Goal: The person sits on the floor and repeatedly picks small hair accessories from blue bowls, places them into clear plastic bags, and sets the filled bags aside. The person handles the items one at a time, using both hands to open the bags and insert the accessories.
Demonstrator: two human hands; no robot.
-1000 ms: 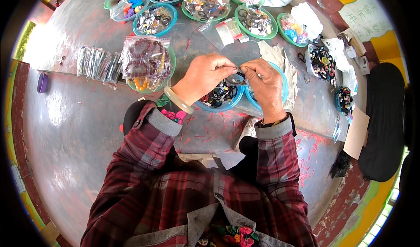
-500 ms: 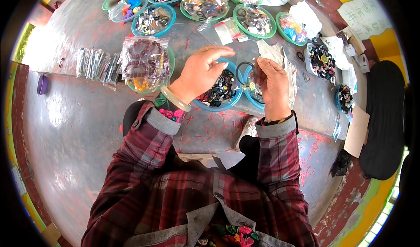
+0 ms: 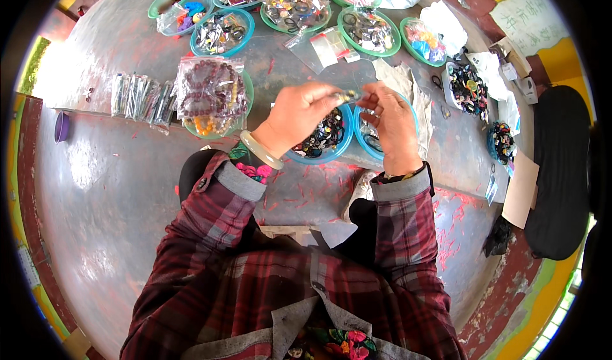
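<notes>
My left hand (image 3: 298, 114), with a pale bangle at the wrist, and my right hand (image 3: 390, 121) meet above two blue-rimmed bowls. Between their fingertips they pinch a small beaded piece (image 3: 348, 96). Under my left hand, the left bowl (image 3: 324, 137) holds dark beads and small bracelets. My right hand covers most of the right bowl (image 3: 368, 140), and a clear plastic bag (image 3: 357, 76) lies just behind the fingers.
A bag of dark red bead strings (image 3: 210, 92) sits in a green bowl to the left, beside a row of small clear packets (image 3: 140, 97). Several bowls of trinkets (image 3: 370, 31) line the far edge. More beadwork trays (image 3: 468, 89) and a black cushion (image 3: 561, 168) are at right.
My hands came apart half a second ago, with the left lifting. Now they have closed together again on the small piece, a little higher above the bowls.
</notes>
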